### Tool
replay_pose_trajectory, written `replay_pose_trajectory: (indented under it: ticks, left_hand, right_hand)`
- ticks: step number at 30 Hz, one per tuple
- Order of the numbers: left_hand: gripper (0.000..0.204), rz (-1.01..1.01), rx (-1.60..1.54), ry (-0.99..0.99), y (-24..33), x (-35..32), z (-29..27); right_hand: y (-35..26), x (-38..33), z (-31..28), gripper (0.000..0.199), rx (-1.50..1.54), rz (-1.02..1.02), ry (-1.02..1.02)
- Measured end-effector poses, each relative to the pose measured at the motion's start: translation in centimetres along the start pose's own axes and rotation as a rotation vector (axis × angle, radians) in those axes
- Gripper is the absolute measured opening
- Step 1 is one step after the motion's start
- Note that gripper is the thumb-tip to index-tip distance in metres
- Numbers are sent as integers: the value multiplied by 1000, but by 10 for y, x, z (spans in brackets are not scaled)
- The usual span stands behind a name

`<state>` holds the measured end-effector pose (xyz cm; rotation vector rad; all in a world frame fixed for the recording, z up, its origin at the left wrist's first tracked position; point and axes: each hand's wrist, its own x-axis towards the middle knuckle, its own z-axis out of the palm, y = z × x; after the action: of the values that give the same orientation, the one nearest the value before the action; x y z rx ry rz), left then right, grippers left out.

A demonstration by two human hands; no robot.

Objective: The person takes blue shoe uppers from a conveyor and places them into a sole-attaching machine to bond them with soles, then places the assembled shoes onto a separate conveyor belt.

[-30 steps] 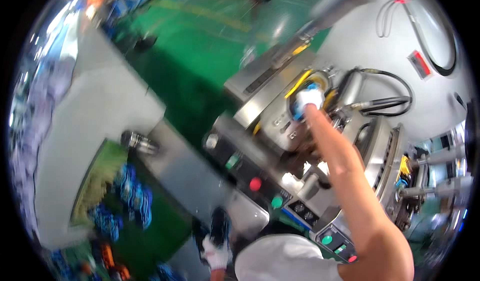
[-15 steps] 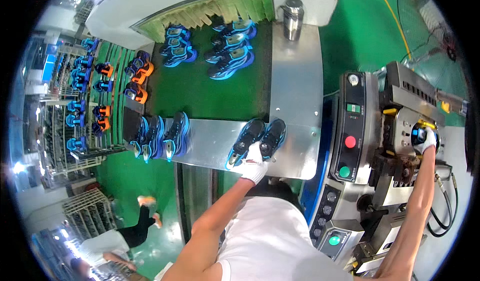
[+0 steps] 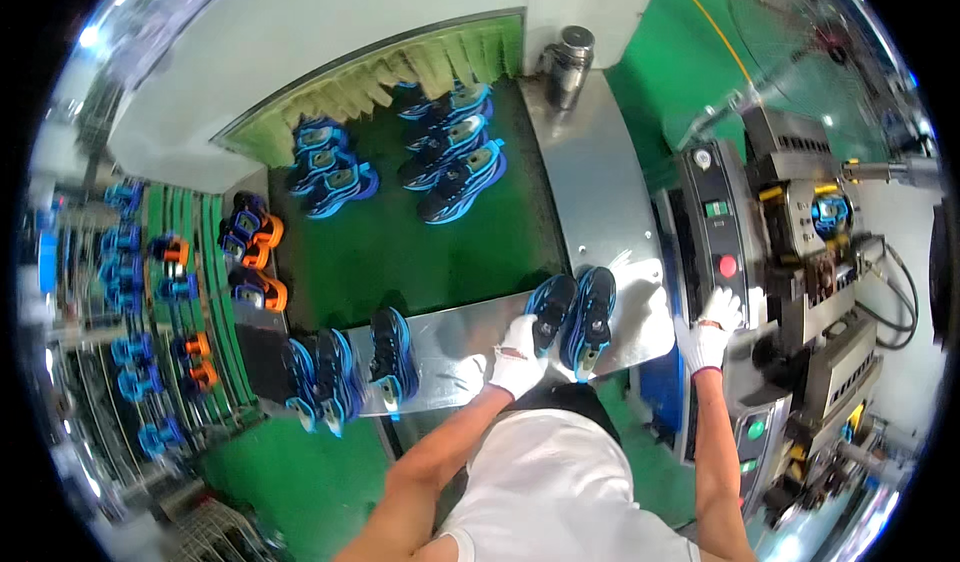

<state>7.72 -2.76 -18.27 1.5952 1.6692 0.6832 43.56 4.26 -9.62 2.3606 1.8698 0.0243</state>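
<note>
A pair of black sneakers with blue soles stands at the right end of the steel ledge (image 3: 450, 337). My left hand (image 3: 518, 364), in a white glove, grips the side of the left sneaker (image 3: 552, 312); its fingertips are partly hidden against the shoe. The right sneaker (image 3: 594, 324) stands close beside it. Over the lower part of the black control panel (image 3: 718, 207) is my gloved right hand (image 3: 712, 330), fingers spread and holding nothing. It is just below the red button (image 3: 727, 265). Another blue and black shoe (image 3: 830, 212) sits in the machine's clamp (image 3: 795, 220).
Several blue-soled shoes (image 3: 462, 182) rest on the green conveyor belt (image 3: 410, 262) before a fringed curtain (image 3: 390, 77). More shoes (image 3: 393, 357) stand on the ledge's left. Orange-soled shoes (image 3: 255, 290) are beside a green slatted rack (image 3: 205, 292). A steel flask (image 3: 570, 67) stands far right.
My right hand has left the shoe in the machine and come back to the control panel. My left hand has shifted from between the paired sneakers to the left one. The view has turned.
</note>
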Motion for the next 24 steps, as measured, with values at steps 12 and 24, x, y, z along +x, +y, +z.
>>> replay_pose_trajectory:
  ticks: [12, 24]
  left_hand:
    - [84, -258, -134, -146, 28, 95, -74]
    - [81, 666, 51, -1144, 211, -102, 45]
  right_hand:
    - [-170, -80, 27, 69, 965, 727, -293]
    - [-60, -433, -97, 84, 1303, 1557, 679]
